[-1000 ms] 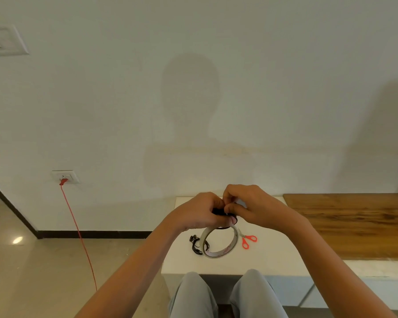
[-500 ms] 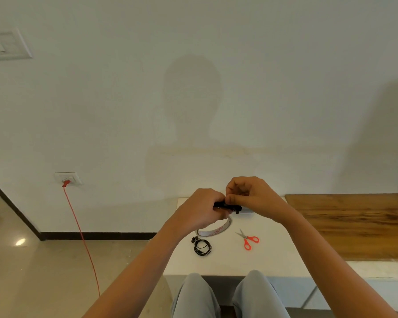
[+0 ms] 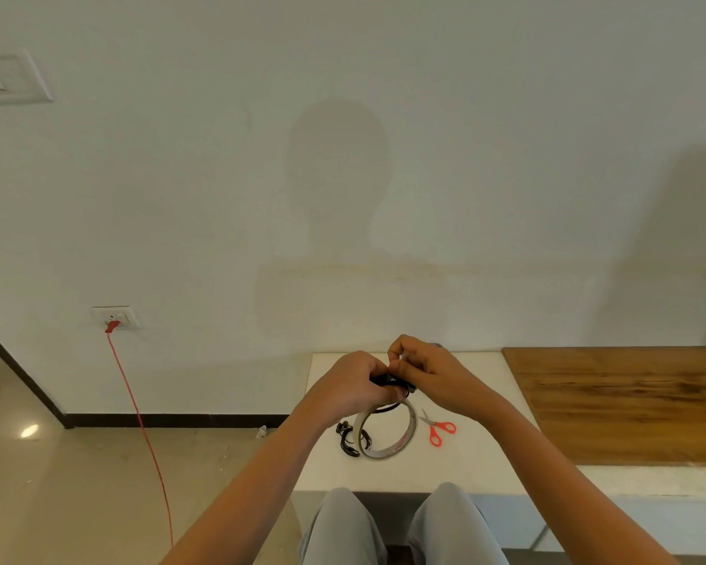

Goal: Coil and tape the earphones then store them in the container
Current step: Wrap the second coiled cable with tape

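A black coiled earphones bundle (image 3: pixel 389 380) is held above the white table (image 3: pixel 477 462) between both hands. My left hand (image 3: pixel 349 387) grips its left side with curled fingers. My right hand (image 3: pixel 426 373) pinches a pale strip of tape against the coil's right end. The tape roll (image 3: pixel 390 436) hangs tilted just under the hands, its ring facing me and its top edge hidden behind my left hand. A second black earphones bundle (image 3: pixel 348 440) lies on the table beside the roll's left edge. No container is in view.
Red-handled scissors (image 3: pixel 439 430) lie on the table right of the roll. A wooden board (image 3: pixel 628 405) covers the table's right part. A red cable (image 3: pixel 139 418) runs from a wall socket down across the floor at left. My knees sit under the table's front edge.
The tape roll, lifted flat under the hands half a second ago, has swung down so its ring faces me again. Both hands stay together on the coil.
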Motion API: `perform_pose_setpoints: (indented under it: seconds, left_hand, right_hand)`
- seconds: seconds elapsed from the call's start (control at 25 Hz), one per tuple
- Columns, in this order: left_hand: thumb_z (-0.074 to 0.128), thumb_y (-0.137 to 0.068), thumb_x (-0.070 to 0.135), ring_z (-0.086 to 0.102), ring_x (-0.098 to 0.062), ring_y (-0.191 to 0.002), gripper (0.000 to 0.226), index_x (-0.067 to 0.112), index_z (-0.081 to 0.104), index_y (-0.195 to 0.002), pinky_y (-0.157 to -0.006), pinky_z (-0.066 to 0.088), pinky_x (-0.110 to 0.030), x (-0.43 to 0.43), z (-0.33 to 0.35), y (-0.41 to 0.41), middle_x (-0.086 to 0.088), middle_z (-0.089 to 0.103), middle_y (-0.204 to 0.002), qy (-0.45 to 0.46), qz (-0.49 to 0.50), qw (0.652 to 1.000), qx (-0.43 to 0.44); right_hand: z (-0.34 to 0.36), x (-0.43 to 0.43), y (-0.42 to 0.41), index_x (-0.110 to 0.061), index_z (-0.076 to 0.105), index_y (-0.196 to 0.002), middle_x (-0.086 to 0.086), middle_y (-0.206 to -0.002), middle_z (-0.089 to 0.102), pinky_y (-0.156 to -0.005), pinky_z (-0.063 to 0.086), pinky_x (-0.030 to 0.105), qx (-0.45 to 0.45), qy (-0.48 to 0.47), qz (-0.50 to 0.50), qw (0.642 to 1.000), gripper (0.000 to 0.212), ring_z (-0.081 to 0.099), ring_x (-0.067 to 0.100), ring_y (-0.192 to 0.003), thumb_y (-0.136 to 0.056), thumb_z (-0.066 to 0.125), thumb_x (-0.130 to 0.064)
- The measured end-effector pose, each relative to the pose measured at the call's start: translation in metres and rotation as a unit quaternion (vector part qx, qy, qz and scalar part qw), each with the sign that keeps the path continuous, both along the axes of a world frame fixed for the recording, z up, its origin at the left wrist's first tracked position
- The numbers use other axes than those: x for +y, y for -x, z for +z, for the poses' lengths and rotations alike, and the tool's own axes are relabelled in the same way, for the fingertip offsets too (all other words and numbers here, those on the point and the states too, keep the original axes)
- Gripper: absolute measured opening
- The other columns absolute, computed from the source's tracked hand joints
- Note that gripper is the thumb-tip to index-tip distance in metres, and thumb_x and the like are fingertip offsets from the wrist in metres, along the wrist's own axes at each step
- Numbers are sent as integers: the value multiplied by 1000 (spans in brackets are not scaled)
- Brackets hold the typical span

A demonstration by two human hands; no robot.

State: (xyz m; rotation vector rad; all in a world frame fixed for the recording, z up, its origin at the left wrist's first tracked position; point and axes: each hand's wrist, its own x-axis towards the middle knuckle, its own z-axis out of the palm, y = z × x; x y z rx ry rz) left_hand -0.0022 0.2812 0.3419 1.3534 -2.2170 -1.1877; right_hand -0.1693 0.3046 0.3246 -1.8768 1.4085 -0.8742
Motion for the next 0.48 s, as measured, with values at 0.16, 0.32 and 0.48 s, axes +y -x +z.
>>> perform_pose_setpoints:
  seconds: [0.16,0.32,0.48]
  left_hand:
    - [74,-65,40,59,-18,-69,40,5,73,-86,-69,47,-35,-4,-3,3,-19,70,-81,-29,28,999,-5]
    - [79,-64,32,61,-20,-73,41,-2,71,-84,-81,52,-42,-7,1,6,-21,70,-83,-72,42,996,-16]
    - [80,-68,31,63,-18,-74,35,2,70,-82,-84,53,-38,-6,5,6,-6,68,-76,-91,27,994,-54]
  right_hand:
    - [-4,2,-1,-28,50,-91,17,-76,62,-61,42,35,35,14,10,999,12,50,25,-64,-100,42,-28]
    - [-8,2,-3,-25,49,-94,3,-79,67,-65,52,38,44,24,15,999,14,61,30,-75,-101,38,-22]
    - [-10,4,-3,-21,53,-89,-2,-69,59,-62,47,22,-20,-13,10,1000,16,54,11,-62,-100,42,-21]
